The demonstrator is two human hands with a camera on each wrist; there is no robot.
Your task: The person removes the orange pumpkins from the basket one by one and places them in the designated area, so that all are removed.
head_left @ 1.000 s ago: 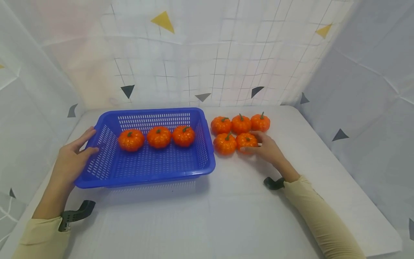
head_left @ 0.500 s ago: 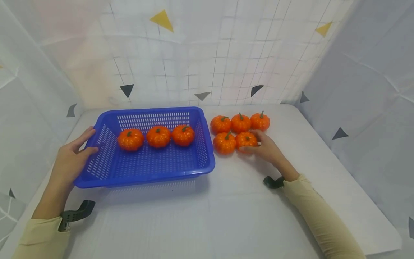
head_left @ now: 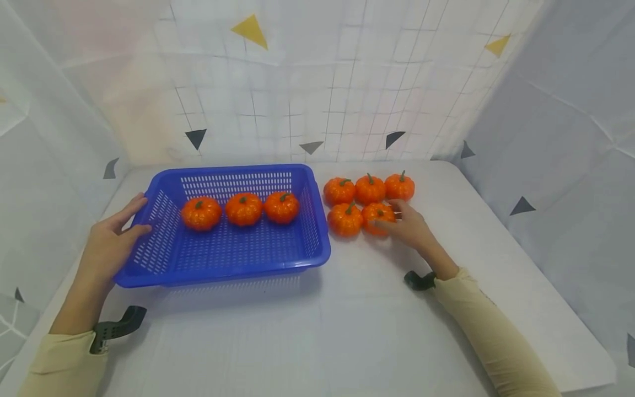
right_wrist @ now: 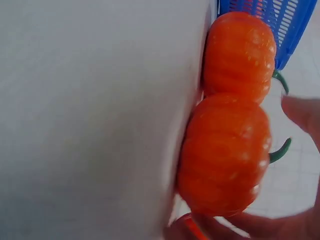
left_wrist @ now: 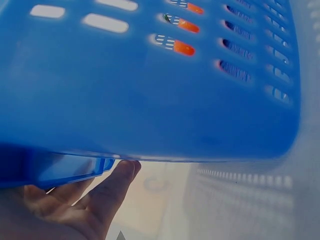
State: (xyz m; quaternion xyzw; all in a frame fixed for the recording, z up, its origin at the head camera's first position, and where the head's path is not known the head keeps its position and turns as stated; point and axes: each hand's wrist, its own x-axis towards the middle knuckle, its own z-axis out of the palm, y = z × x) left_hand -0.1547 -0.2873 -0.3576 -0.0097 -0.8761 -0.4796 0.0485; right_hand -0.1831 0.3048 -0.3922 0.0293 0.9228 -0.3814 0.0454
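Note:
My left hand [head_left: 106, 248] holds the left rim of a blue perforated plastic basket [head_left: 223, 274], thumb over the edge. In the left wrist view the basket's wall [left_wrist: 145, 105] fills most of the frame above the hand [left_wrist: 95, 205]. Three small orange pumpkins stand in a row inside the basket, the middle one [head_left: 243, 209] among them. My right hand [head_left: 412, 229] is around the front-row right pumpkin [head_left: 374, 214]. In the right wrist view the thumb [right_wrist: 304, 112] is apart from that pumpkin [right_wrist: 225, 155], while the other fingers lie close against its lower side, contact partly hidden.
Beside the held-at pumpkin stands another pumpkin [head_left: 344, 221] near the basket's right wall. Behind them is a row of three more, including a middle pumpkin [head_left: 370, 190]. A white table [head_left: 347, 331] is enclosed by white cloth walls [head_left: 297, 82].
The right thumb has lifted slightly from the pumpkin, and the hand's grasp looks a little wider. The left hand, basket and pumpkins stay in place.

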